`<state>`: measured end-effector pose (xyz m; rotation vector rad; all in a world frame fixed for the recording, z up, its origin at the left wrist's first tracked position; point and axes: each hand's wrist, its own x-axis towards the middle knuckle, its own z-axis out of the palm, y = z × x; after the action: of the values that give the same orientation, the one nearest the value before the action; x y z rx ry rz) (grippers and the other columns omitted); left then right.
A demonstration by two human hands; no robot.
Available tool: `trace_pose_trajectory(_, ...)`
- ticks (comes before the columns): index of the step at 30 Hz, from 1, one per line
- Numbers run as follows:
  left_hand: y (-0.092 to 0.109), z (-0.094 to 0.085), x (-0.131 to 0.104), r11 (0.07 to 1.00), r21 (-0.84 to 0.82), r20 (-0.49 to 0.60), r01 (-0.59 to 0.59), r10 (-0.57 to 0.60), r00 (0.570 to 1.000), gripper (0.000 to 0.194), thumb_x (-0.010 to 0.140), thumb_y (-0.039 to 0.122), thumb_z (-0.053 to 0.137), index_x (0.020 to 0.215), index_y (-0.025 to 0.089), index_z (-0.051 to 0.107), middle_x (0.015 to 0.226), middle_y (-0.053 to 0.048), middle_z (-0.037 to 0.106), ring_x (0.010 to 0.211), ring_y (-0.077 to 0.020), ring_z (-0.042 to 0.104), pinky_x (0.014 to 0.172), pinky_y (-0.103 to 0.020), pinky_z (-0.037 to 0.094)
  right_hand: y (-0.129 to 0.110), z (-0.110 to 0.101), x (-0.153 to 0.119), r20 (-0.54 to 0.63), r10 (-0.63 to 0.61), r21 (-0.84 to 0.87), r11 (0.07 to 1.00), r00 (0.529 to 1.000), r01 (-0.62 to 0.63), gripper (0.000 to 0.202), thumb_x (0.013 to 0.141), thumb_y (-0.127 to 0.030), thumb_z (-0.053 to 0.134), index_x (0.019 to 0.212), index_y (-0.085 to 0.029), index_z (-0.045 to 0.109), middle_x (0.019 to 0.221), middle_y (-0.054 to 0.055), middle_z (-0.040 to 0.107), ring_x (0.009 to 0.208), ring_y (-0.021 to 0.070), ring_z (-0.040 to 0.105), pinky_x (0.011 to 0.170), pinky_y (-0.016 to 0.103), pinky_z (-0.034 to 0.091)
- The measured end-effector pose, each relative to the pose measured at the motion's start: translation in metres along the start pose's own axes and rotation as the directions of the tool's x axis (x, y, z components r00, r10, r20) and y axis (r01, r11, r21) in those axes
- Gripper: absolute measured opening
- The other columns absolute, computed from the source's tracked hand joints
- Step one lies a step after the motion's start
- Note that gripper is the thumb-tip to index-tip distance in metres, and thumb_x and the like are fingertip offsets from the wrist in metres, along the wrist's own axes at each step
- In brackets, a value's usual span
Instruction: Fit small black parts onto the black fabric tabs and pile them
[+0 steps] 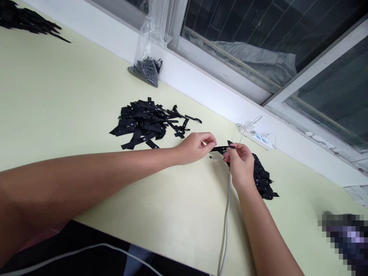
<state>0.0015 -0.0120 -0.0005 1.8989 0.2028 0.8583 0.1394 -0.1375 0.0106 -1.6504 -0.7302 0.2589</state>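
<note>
A short black strip (220, 148) is stretched between my two hands above the pale table. My left hand (197, 147) pinches its left end between thumb and index finger. The right end sits in the closed fingers of my right hand (241, 161). A loose pile of black strips (140, 120), some with small white marks, lies beyond my left hand. Another pile of black strips (263, 178) is beside my right hand, partly hidden by it. On the table just below the held strip is a tiny dark ring (210, 157).
A clear plastic bag (146, 69) with black pieces leans by the window ledge. More strips (25, 21) lie far left. A white power strip (255, 136) stands by the ledge, and a white cable (228, 218) crosses the table under my right hand. A blurred dark object (349, 239) is at right.
</note>
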Motion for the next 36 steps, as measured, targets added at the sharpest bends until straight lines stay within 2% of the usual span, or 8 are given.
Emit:
trace_pose_trajectory(5,0.003,-0.001,-0.002,0.998,0.019,0.026,-0.056,0.055,0.998,0.013,0.091,0.025,0.059,0.092,0.018,0.070,0.120,-0.008,0.068,0.101,-0.0160,0.065,0.078,-0.028,0.052,-0.008,0.005,-0.005,0.120,0.093,0.127,0.986,0.988,-0.108,0.033,0.068,-0.041,0.079,0.086,-0.021,0.061,0.082,0.000,0.064,0.074,0.0151,0.064,0.056,0.023,0.049)
trace_pose_trajectory(7,0.004,-0.001,-0.002,0.998,0.010,0.057,-0.064,0.063,0.996,0.012,0.090,0.025,0.060,0.090,0.018,0.070,0.122,-0.008,0.067,0.101,-0.0164,0.065,0.076,-0.027,0.052,-0.011,0.007,-0.007,0.166,0.114,0.164,0.976,0.980,-0.141,0.033,0.066,-0.041,0.081,0.085,-0.021,0.062,0.081,0.000,0.064,0.076,0.0155,0.064,0.057,0.023,0.048)
trace_pose_trajectory(12,0.003,-0.002,-0.002,0.994,0.022,0.075,-0.110,0.108,0.991,0.012,0.089,0.021,0.059,0.091,0.019,0.071,0.105,-0.006,0.070,0.099,-0.0161,0.064,0.076,-0.027,0.051,-0.012,0.009,-0.009,0.230,0.095,0.208,0.968,0.969,-0.144,0.032,0.066,-0.038,0.083,0.086,-0.021,0.064,0.080,0.000,0.066,0.076,0.0142,0.063,0.059,0.022,0.048)
trace_pose_trajectory(18,0.001,-0.003,0.000,0.988,0.058,0.052,-0.142,0.139,0.989,0.013,0.088,0.020,0.060,0.087,0.018,0.072,0.092,-0.005,0.069,0.086,-0.0151,0.063,0.079,-0.029,0.051,-0.008,0.008,-0.007,0.204,0.068,0.193,0.975,0.977,-0.109,0.032,0.067,-0.038,0.084,0.084,-0.020,0.064,0.078,0.000,0.066,0.075,0.0141,0.063,0.058,0.022,0.048)
trace_pose_trajectory(22,0.000,-0.002,0.000,0.992,0.040,0.039,-0.120,0.119,0.992,0.015,0.089,0.021,0.060,0.091,0.019,0.074,0.093,-0.005,0.071,0.087,-0.0151,0.065,0.080,-0.029,0.052,-0.008,0.009,-0.006,0.207,0.077,0.184,0.976,0.975,-0.116,0.034,0.066,-0.039,0.084,0.086,-0.021,0.064,0.078,-0.001,0.066,0.074,0.0135,0.063,0.058,0.022,0.048)
trace_pose_trajectory(28,-0.004,-0.001,0.001,0.992,0.010,-0.007,-0.126,0.126,0.992,0.013,0.086,0.021,0.066,0.091,0.021,0.078,0.097,-0.005,0.075,0.091,-0.0164,0.069,0.084,-0.031,0.053,-0.007,0.007,-0.006,0.219,0.140,0.240,0.952,0.966,-0.192,0.038,0.063,-0.040,0.087,0.087,-0.020,0.065,0.080,0.000,0.064,0.074,0.0138,0.063,0.056,0.022,0.048)
trace_pose_trajectory(32,-0.004,-0.002,0.002,0.997,0.020,-0.014,-0.079,0.079,0.997,0.010,0.085,0.022,0.068,0.086,0.020,0.078,0.093,-0.004,0.076,0.088,-0.0164,0.069,0.082,-0.030,0.053,-0.006,0.007,-0.006,0.238,0.142,0.255,0.945,0.961,-0.203,0.036,0.064,-0.038,0.088,0.085,-0.020,0.065,0.079,-0.001,0.064,0.075,0.0133,0.063,0.057,0.021,0.048)
trace_pose_trajectory(36,-0.001,-0.002,0.002,0.997,0.068,-0.039,-0.038,0.041,0.998,0.008,0.084,0.022,0.067,0.084,0.018,0.074,0.088,-0.003,0.074,0.082,-0.0145,0.065,0.072,-0.027,0.049,-0.004,0.008,-0.006,0.249,0.088,0.215,0.966,0.964,-0.143,0.033,0.067,-0.038,0.086,0.086,-0.020,0.066,0.078,-0.001,0.065,0.073,0.0129,0.062,0.058,0.021,0.048)
